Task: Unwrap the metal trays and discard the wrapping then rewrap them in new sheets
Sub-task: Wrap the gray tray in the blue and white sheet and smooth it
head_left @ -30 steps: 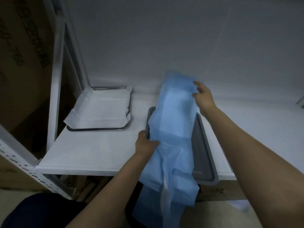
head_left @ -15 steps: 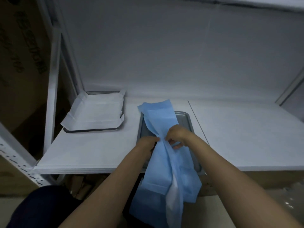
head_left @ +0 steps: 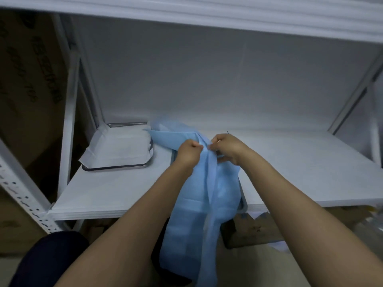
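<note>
A blue wrapping sheet (head_left: 199, 195) is gathered over the shelf's front edge and hangs down past it. My left hand (head_left: 189, 153) and my right hand (head_left: 227, 149) grip its bunched upper part side by side, fingers curled, almost touching. The metal tray (head_left: 243, 200) under the sheet is nearly hidden; only its right rim shows at the shelf edge. A second metal tray (head_left: 124, 166) sits at the back left of the shelf, with a folded white sheet (head_left: 120, 148) lying in it.
The white shelf board (head_left: 300, 172) stretches to the right, with a white upright (head_left: 352, 96) at its far right. Another shelf (head_left: 207, 15) hangs overhead. A perforated rack post (head_left: 24, 195) and cardboard boxes (head_left: 31, 79) stand at left.
The blue sheet, held spread over the tray a second ago, has been bunched together. My right hand came from its far corner to meet my left hand at the middle.
</note>
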